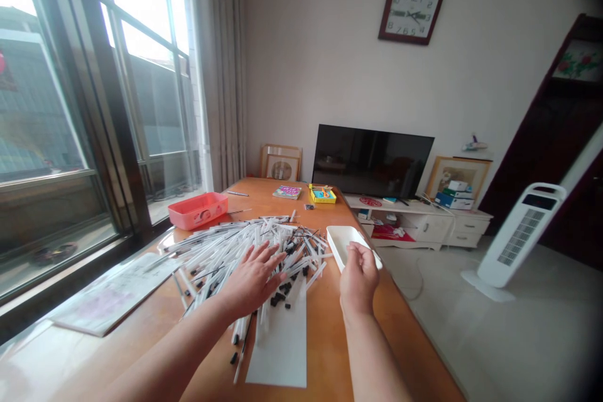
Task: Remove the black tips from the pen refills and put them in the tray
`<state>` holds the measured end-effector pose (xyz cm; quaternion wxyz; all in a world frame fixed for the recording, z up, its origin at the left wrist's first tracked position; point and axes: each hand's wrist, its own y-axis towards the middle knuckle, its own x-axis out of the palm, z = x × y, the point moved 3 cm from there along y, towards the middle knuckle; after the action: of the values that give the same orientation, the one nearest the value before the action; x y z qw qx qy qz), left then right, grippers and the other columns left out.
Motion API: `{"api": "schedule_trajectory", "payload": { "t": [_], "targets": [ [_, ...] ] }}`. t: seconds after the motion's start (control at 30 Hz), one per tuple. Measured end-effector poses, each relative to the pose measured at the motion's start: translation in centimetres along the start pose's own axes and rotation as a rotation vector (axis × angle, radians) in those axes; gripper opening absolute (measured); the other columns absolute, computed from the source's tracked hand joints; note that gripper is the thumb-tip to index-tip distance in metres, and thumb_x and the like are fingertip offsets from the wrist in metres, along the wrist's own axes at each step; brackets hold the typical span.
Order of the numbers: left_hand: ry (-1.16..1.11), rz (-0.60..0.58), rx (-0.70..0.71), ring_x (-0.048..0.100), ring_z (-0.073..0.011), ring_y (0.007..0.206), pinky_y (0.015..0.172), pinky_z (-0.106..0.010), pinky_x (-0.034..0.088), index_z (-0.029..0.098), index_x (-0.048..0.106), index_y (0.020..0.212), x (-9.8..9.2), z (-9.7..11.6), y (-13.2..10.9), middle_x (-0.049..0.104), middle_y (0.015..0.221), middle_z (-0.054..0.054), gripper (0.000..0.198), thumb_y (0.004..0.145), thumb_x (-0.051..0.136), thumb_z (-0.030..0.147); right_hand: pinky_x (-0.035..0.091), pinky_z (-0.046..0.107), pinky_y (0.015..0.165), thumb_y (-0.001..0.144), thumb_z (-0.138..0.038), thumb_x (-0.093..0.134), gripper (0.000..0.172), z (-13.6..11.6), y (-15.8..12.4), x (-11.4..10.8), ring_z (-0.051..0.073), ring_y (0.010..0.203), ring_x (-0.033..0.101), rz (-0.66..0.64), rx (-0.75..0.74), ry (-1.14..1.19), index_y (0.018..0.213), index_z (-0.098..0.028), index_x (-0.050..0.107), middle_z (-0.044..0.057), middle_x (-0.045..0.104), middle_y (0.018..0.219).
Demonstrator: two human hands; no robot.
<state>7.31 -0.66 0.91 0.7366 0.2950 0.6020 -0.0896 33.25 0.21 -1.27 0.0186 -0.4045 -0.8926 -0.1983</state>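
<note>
tubes (223,254): 11 o'clock from nearer left grip (257,276), axes mixed
left grip: spread, seemingly empty
right grip (360,276): curled by tray (340,240); hold, i can't tell

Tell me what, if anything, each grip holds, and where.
The left grip is spread over the white tubes, visibly holding nothing. The right grip is curled at the white tray; whether it holds the rim or something small cannot be told.

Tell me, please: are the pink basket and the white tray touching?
Apart. The head view shows the pile of thin sticks lying between the pink basket and the white tray.
</note>
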Motion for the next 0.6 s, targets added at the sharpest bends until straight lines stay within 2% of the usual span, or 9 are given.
{"api": "schedule_trajectory", "payload": {
  "t": [0.07, 0.17, 0.23, 0.3, 0.37, 0.47, 0.6],
  "targets": [
    [-0.019, -0.031, 0.026, 0.021, -0.0341, 0.152, 0.121, -0.062, 0.018, 0.035, 0.040, 0.152, -1.1, -0.1, -2.0, 0.037, 0.161, -0.005, 0.063, 0.096, 0.041, 0.061, 0.046, 0.034, 0.087, 0.086, -0.047, 0.059, 0.033, 0.1, 0.0, 0.0, 0.024, 0.095, 0.064, -0.003, 0.002, -0.008, 0.099, -0.019, 0.071, 0.008, 0.073, 0.101],
    [-0.032, -0.142, 0.116, 0.016, -0.0361, 0.153, 0.121, -0.064, 0.012, 0.038, 0.027, 0.157, -2.1, 0.7, -5.3, 0.030, 0.164, -0.004, 0.080, 0.088, 0.046, 0.073, 0.046, 0.033, 0.087, 0.087, -0.047, 0.057, 0.034, 0.1, -0.2, 0.1, 0.024, 0.095, 0.064, -0.016, 0.003, -0.028, 0.100, -0.019, 0.070, 0.008, 0.073, 0.103],
    [-0.027, -0.182, 0.152, 0.015, -0.0395, 0.153, 0.120, -0.066, 0.010, 0.037, 0.023, 0.159, -2.2, 1.6, -7.1, 0.022, 0.166, -0.005, 0.093, 0.081, 0.048, 0.080, 0.047, 0.032, 0.087, 0.086, -0.047, 0.057, 0.034, 0.3, -0.3, 0.2, 0.024, 0.095, 0.064, -0.043, 0.018, -0.043, 0.101, -0.019, 0.070, 0.008, 0.073, 0.103],
    [-0.011, -0.202, 0.178, 0.016, -0.0411, 0.152, 0.120, -0.068, 0.008, 0.037, 0.022, 0.159, -1.7, 2.6, -8.4, 0.022, 0.166, -0.006, 0.100, 0.075, 0.049, 0.085, 0.047, 0.032, 0.084, 0.085, -0.047, 0.057, 0.034, 0.4, -0.5, 0.4, 0.024, 0.094, 0.065, -0.086, 0.044, -0.067, 0.100, -0.018, 0.070, 0.008, 0.074, 0.100],
    [0.015, -0.175, 0.190, 0.020, -0.0416, 0.151, 0.120, -0.067, 0.008, 0.036, 0.028, 0.157, -1.0, 3.2, -9.0, 0.026, 0.165, -0.007, 0.100, 0.074, 0.048, 0.087, 0.048, 0.031, 0.079, 0.084, -0.047, 0.057, 0.034, 0.6, -0.6, 0.6, 0.024, 0.089, 0.066, -0.145, 0.066, -0.112, 0.097, -0.018, 0.070, 0.008, 0.074, 0.094],
    [0.088, -0.100, 0.119, 0.018, -0.0408, 0.152, 0.121, -0.066, 0.003, 0.035, 0.034, 0.156, 0.0, 2.9, -8.7, 0.026, 0.165, -0.007, 0.094, 0.077, 0.043, 0.086, 0.046, 0.029, 0.065, 0.084, -0.048, 0.056, 0.033, 0.7, -0.9, 1.0, 0.023, 0.074, 0.064, -0.267, 0.070, -0.216, 0.090, -0.019, 0.069, 0.005, 0.073, 0.080],
    [0.091, -0.130, 0.172, 0.016, -0.0363, 0.153, 0.122, -0.062, 0.003, 0.036, 0.031, 0.156, 0.8, 1.7, -7.3, 0.025, 0.165, -0.006, 0.079, 0.088, 0.037, 0.076, 0.038, 0.027, 0.051, 0.082, -0.044, 0.055, 0.027, 1.3, -1.4, 1.4, 0.019, 0.056, 0.055, -0.470, 0.064, -0.359, 0.071, -0.021, 0.065, 0.001, 0.064, 0.059]
  ]
}}
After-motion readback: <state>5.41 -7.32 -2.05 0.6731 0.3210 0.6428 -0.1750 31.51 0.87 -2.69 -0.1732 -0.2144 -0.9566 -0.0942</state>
